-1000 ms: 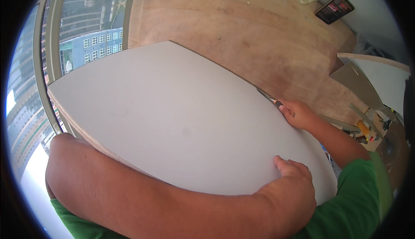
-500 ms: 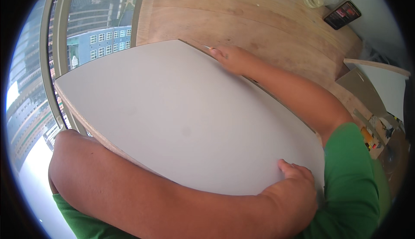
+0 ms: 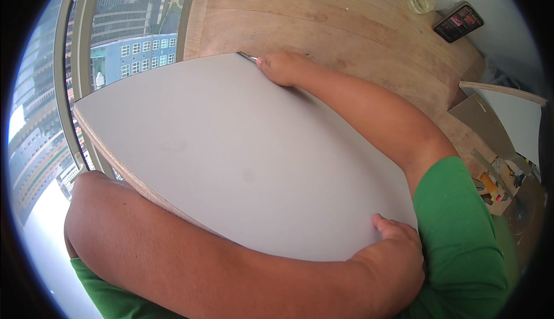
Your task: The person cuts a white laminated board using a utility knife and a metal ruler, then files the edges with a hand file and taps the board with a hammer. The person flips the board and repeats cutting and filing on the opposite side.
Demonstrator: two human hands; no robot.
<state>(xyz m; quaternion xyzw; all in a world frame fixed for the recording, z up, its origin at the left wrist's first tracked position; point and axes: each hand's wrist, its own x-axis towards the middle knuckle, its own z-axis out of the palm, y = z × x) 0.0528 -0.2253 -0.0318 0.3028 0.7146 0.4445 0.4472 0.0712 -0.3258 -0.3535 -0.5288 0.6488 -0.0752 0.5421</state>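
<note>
A large white panel [image 3: 231, 163] with a raw wood-coloured edge lies across the middle of the view. At its near right end is my left hand [image 3: 395, 247], closed over the panel's edge, its forearm crossing along the near side. My right hand [image 3: 283, 68] is closed at the far edge, close to the far corner. From its fingers sticks a slim metal blade [image 3: 248, 57], lying along that edge and touching the corner area. My palm hides the handle of this bladed tool.
Beneath the panel is a wooden table [image 3: 277, 16]. At its back right stand a clear plastic bottle [image 3: 430, 0] and a phone [image 3: 459, 23]. Another white board [image 3: 508, 114] and a tool with an orange handle [image 3: 489, 183] are at the right. A framed window [image 3: 83, 42] borders the left.
My right hand has slid left and away along the panel's far edge, bringing the blade to the far corner. The left hand and the panel stay nearly where they were.
</note>
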